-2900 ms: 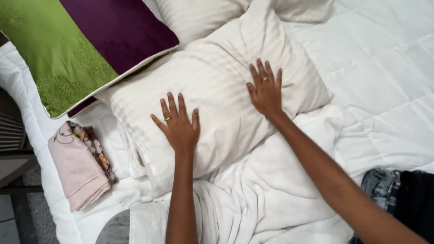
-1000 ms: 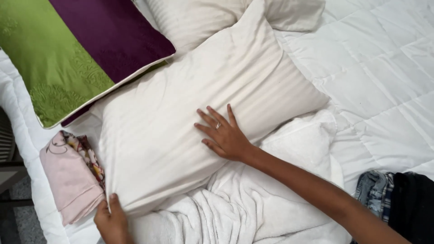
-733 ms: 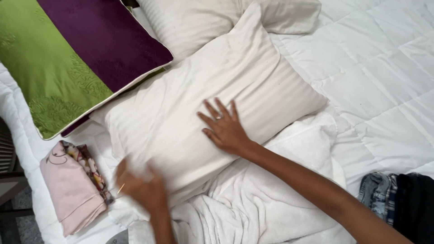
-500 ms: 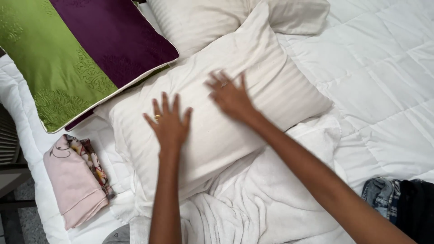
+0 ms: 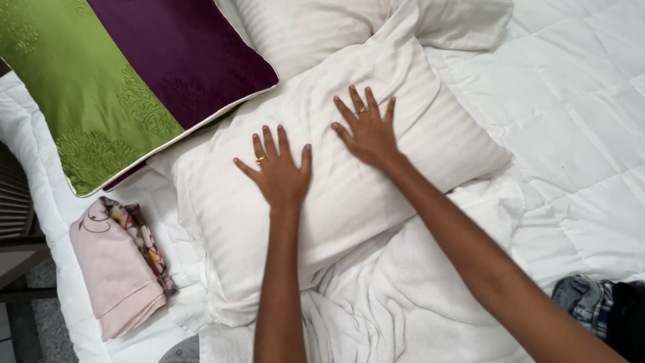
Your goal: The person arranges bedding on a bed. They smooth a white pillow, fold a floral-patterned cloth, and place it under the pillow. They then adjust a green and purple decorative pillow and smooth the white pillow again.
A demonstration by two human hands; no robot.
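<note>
Seen from the head camera, looking down on a bed. Left hand (image 5: 281, 176) laid flat, palm down, fingers (image 5: 269, 142) spread wide, gripping nothing, resting on a large white striped fabric pillow (image 5: 222, 222). Gold ring on one finger. Right hand (image 5: 369, 133) likewise flat and splayed on the same pillow, just beside the left, holding nothing, thin ring on one finger. Pillow lying at a slant across the middle of the bed, its filling fully inside the striped case, lower corner over a crumpled white sheet (image 5: 403, 296). Above it, touching, a second white striped pillow (image 5: 302, 30). To the upper left, a flat green and purple embroidered cushion (image 5: 121, 81), its edge overlapping the big pillow. Lower left, near the bed's edge, a folded pink cloth with a floral piece (image 5: 117, 269). White quilted duvet (image 5: 578, 121) on the right. Bottom right corner, a bit of blue denim clothing (image 5: 584, 299).
</note>
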